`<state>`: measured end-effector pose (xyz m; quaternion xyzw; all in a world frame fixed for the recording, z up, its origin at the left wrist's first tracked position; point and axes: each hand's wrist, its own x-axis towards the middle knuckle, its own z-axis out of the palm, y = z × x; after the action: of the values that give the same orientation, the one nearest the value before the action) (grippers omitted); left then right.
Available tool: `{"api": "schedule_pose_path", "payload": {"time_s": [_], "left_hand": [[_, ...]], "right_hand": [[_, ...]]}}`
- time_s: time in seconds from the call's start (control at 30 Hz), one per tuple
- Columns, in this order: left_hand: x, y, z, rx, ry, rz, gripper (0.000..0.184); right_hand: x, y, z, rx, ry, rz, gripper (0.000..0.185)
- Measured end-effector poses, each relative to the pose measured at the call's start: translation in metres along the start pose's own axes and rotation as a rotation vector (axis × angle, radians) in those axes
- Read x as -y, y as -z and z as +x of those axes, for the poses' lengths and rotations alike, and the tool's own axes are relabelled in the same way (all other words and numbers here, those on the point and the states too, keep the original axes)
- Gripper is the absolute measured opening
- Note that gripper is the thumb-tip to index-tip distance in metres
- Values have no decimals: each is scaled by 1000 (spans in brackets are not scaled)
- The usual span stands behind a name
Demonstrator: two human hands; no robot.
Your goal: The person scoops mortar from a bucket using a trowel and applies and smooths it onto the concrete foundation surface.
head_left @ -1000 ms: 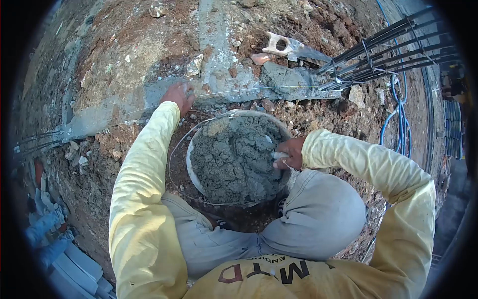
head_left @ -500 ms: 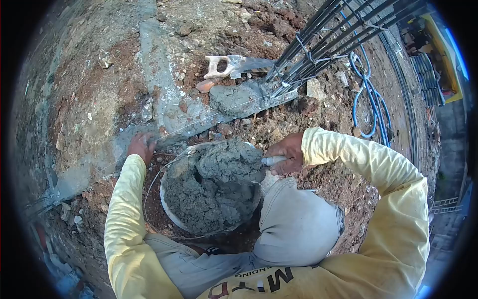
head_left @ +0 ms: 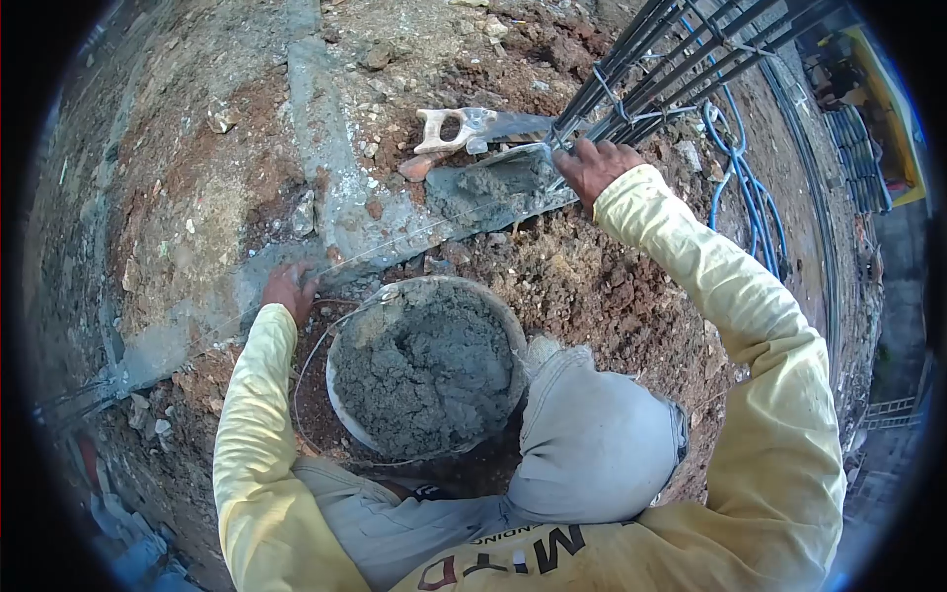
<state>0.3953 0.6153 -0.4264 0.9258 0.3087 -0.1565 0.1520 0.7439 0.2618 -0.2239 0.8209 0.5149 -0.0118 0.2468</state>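
Note:
A round bucket (head_left: 335, 395) full of grey wet mortar (head_left: 424, 365) stands in front of my knees. My right hand (head_left: 597, 168) is closed at the foot of the steel bars, beside a trowel blade (head_left: 518, 166) that lies over the mortar heap (head_left: 469, 197) on the concrete strip; the trowel's handle is hidden in my fingers. My left hand (head_left: 288, 288) rests on the strip's near edge, left of the bucket's rim, with its fingers partly apart and nothing seen in it. A thin string (head_left: 395, 243) runs along the strip.
A handsaw (head_left: 473, 128) lies behind the mortar heap, with a reddish stone (head_left: 418, 166) near its handle. Tied steel bars (head_left: 661, 79) rise at the upper right, beside coiled blue hose (head_left: 755, 202). Rocks and loose soil surround the strip.
My right hand has moved from the bucket up and right to the steel bars, carrying the trowel with mortar out of the bucket. My left hand has stayed on the strip. The view has shifted.

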Motion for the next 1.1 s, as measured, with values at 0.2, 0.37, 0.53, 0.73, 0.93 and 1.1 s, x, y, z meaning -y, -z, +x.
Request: {"api": "schedule_pose_path", "payload": {"time_s": [0.2,0.37,0.53,0.73,0.93,1.1], "left_hand": [[2,1,-6,-3,-23,-6,46],[-1,1,-4,1,5,-31,43],[-5,-8,-1,-13,4,-27,36],[-13,-3,-3,2,-49,-94,28],[-8,-4,-2,52,-57,-105,27],[-3,-10,-6,6,-12,-110,27]], "right_hand": [[14,-19,-3,62,-207,217,46],[36,-71,-36,103,-343,726,57],[79,-79,-74,377,-569,1471,47],[110,-77,-32,387,-550,1709,54],[115,-134,9,312,-513,1690,54],[113,-156,6,266,-660,1717,47]]}}
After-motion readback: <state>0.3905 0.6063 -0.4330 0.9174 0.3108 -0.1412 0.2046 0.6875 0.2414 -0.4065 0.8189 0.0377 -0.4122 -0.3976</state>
